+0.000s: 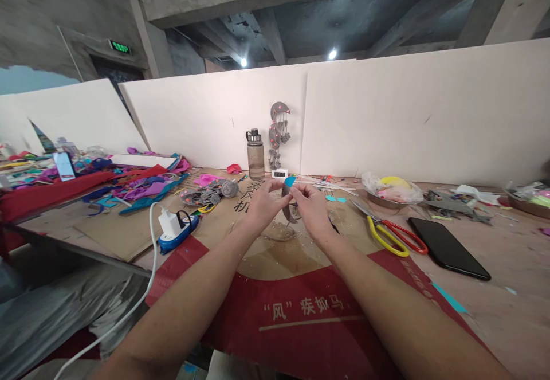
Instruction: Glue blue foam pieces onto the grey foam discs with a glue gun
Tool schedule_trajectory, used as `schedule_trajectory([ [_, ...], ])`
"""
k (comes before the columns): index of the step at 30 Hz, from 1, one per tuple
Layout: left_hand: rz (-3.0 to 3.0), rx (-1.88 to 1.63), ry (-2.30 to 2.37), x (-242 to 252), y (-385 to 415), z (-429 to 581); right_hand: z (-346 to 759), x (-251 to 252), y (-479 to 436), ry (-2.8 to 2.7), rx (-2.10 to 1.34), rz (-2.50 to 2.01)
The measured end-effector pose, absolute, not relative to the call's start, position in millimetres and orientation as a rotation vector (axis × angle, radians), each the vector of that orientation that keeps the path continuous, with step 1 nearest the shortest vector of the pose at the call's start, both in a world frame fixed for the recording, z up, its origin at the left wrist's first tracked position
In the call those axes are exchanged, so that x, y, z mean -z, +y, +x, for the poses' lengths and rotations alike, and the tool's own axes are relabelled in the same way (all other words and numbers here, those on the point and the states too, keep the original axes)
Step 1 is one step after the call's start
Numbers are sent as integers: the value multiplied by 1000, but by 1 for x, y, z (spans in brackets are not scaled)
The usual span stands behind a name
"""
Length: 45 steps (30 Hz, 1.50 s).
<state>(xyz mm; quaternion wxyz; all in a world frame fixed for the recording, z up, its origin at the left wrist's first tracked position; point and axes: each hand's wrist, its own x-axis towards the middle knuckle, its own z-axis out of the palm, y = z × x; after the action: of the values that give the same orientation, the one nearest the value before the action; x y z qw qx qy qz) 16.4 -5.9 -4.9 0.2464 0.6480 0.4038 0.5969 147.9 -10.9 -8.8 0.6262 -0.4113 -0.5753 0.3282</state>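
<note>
In front of me, above the cardboard, my left hand (267, 203) and my right hand (312, 208) meet with fingertips pinched. Between them they hold a curved grey felt piece (287, 212), whose lower end hangs down. A small blue felt piece (290, 181) sticks up at its top, between the fingers of both hands. Fingers hide how the two pieces meet. Behind, a hanging ornament of grey crescents with pink dots (280, 109) is against the white board.
A water bottle (256, 159) and small digital clock (279, 173) stand at the back. Scissors (389, 234) and a black phone (447, 248) lie right. A blue power strip (178, 234) with a white charger sits left, near felt scraps (150, 188). Red-printed cardboard (309, 311) covers the front.
</note>
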Motion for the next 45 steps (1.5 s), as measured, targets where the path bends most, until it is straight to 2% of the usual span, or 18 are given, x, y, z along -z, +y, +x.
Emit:
schedule_trajectory([
  [4,1787,-1616,1117,6,-6,17,144,6,-15,-1390,-705,-916],
  [12,1433,-1604,975,7,-1,16,142,8,-21,-1540,-662,-868],
  [27,930,-1724,694,-13,16,-28,144,21,-23,-1785,-856,-933],
  [31,1098,-1875,821,-12,22,-37,148,14,-24,-1748,-952,-952],
  [35,1514,-1926,1209,-5,26,-41,146,4,-36,-1877,-951,-867],
  [39,1948,-1750,1430,2,27,-43,147,-15,-50,-1987,-803,-767],
  [43,2176,-1588,1385,5,28,-41,161,-29,-45,-1698,-651,-867],
  [45,2289,-1514,1374,5,28,-41,170,-30,-37,-1527,-704,-902],
])
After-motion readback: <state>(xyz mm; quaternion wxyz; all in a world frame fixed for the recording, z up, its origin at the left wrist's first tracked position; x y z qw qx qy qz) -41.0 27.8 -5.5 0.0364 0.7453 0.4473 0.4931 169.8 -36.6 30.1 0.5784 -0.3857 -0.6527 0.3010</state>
